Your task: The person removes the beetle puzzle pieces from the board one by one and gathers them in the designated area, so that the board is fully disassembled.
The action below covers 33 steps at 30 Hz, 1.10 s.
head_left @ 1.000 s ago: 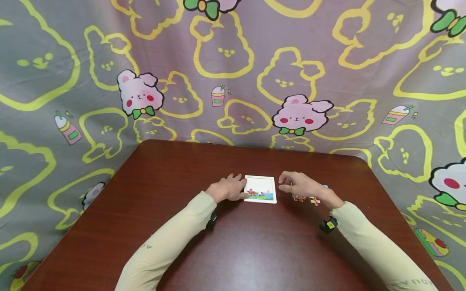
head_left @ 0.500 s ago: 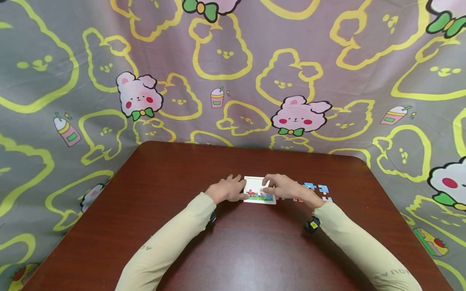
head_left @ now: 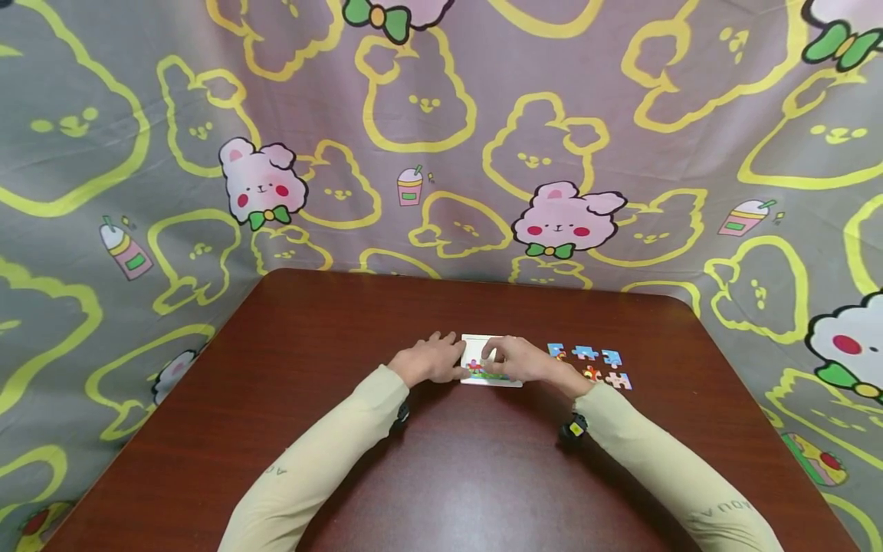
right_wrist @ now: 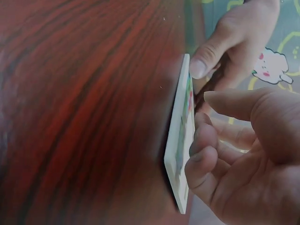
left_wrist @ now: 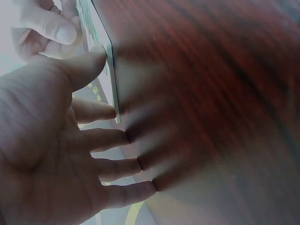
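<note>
A white square puzzle tray [head_left: 477, 338] lies flat on the table, with a colourful cartoon strip along its near part. My left hand [head_left: 434, 359] rests at the tray's left edge with its fingers spread. In the left wrist view, its thumb [left_wrist: 89, 68] lies on the tray's rim and other fingertips touch the tabletop. Over the right part of the tray hovers my right hand [head_left: 519, 360], palm down with bent fingers. The right wrist view has its thumb [right_wrist: 234, 104] apart from the curled fingers [right_wrist: 202, 161]; I cannot tell whether a puzzle piece is between them.
Several loose puzzle pieces [head_left: 585, 353] in blue, red and pink lie right of the tray, some partly behind the right wrist. The dark brown table [head_left: 331, 330] meets a cartoon-print curtain [head_left: 455, 169] at its back and sides.
My right hand has moved left from beside the loose pieces to over the tray, uncovering more of those pieces. The left hand has stayed at the tray's left edge.
</note>
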Each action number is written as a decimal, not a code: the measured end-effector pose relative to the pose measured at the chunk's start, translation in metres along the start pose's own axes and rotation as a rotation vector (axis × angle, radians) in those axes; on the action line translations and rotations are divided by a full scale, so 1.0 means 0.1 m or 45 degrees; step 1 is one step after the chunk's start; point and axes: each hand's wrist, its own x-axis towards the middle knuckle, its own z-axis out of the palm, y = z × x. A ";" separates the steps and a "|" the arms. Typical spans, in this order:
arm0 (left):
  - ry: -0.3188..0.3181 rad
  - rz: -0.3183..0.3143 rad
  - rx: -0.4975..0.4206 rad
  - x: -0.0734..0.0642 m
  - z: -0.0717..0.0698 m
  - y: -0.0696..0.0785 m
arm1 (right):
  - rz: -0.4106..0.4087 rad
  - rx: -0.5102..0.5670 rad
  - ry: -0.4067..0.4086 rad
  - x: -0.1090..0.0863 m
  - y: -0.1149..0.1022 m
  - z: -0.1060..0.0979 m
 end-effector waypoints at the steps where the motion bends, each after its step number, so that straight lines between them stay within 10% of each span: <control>1: 0.000 -0.001 0.001 0.00 0.00 0.00 | -0.006 -0.011 0.008 0.01 0.00 0.02; 33: 0.015 -0.010 -0.007 0.06 0.01 0.01 | 0.134 0.041 -0.003 0.15 -0.03 0.10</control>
